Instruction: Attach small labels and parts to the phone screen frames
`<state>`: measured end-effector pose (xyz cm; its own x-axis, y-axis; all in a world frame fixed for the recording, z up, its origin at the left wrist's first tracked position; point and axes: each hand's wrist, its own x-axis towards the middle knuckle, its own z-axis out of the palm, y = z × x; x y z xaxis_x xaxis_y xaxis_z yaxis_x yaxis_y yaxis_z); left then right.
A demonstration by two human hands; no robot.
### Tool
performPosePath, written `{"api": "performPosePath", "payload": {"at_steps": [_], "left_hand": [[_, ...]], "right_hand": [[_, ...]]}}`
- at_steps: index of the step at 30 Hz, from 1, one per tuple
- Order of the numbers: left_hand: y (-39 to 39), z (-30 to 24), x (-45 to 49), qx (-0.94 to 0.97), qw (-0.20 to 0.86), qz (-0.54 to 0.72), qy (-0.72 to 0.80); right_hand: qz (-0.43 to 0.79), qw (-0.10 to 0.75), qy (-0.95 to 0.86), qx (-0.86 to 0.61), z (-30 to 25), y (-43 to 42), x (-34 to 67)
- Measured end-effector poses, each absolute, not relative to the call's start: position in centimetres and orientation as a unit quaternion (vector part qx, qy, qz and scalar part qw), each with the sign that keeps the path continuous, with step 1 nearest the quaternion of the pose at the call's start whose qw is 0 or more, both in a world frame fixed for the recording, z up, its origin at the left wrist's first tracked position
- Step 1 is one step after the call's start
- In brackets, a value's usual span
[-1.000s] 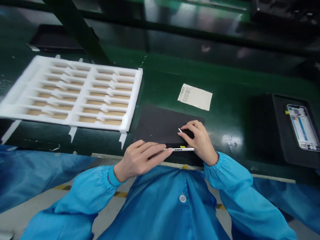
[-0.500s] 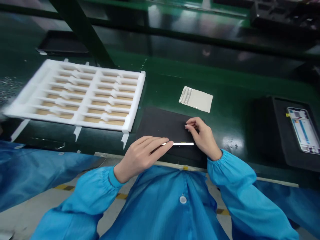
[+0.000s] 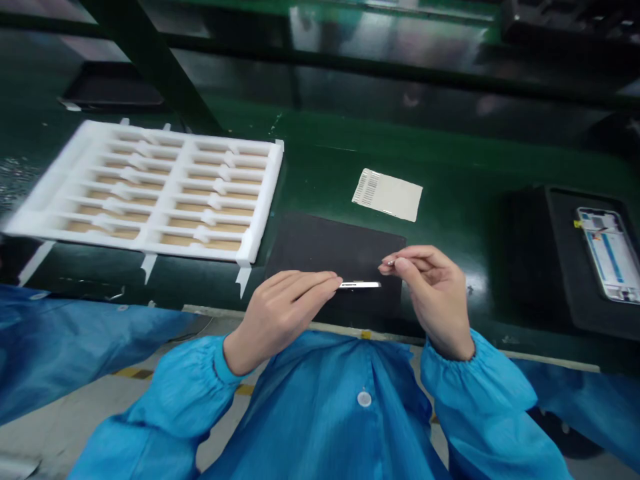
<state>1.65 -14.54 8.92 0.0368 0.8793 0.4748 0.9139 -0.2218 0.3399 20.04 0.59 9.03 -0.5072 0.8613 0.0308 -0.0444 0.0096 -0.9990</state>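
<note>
My left hand [image 3: 280,310] holds a thin silver-edged phone frame [image 3: 360,285] on its edge, fingers closed along it, over a black mat [image 3: 325,250] at the near edge of the green bench. My right hand [image 3: 430,287] is lifted just right of the frame, thumb and forefinger pinched on something tiny that I cannot make out. Both arms wear blue sleeves.
A white foam tray [image 3: 150,193] with several slots lies at the left. A white label sheet [image 3: 387,195] lies behind the mat. At the right, a black tray [image 3: 560,267] carries another phone frame [image 3: 607,253]. Dark trays sit farther back.
My right hand has come off the frame and risen to its right, turning palm-inward with the fingers pinched. The left hand and the frame stay almost where they were.
</note>
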Motion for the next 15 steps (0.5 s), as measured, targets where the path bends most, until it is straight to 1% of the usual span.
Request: {"api": "performPosePath", "payload": {"at_steps": [3, 5, 10, 15], "left_hand": [[-14.5, 9.3, 2.2, -0.676, -0.019, -0.329, -0.659], [-14.5, 9.6, 2.4, -0.657, -0.047, -0.338, -0.672], [-14.1, 9.7, 2.6, -0.641, -0.034, -0.366, -0.674], [-13.8, 9.5, 2.8, -0.634, -0.025, -0.418, -0.65]], "right_hand": [[0.583, 0.387, -0.631, -0.335, 8.8, -1.2, 19.4], [0.58, 0.392, -0.638, -0.32, 8.3, -2.1, 19.0], [0.6, 0.371, -0.637, -0.311, 6.9, -3.3, 18.1], [0.601, 0.358, -0.648, -0.301, 6.8, -3.8, 17.8]]}}
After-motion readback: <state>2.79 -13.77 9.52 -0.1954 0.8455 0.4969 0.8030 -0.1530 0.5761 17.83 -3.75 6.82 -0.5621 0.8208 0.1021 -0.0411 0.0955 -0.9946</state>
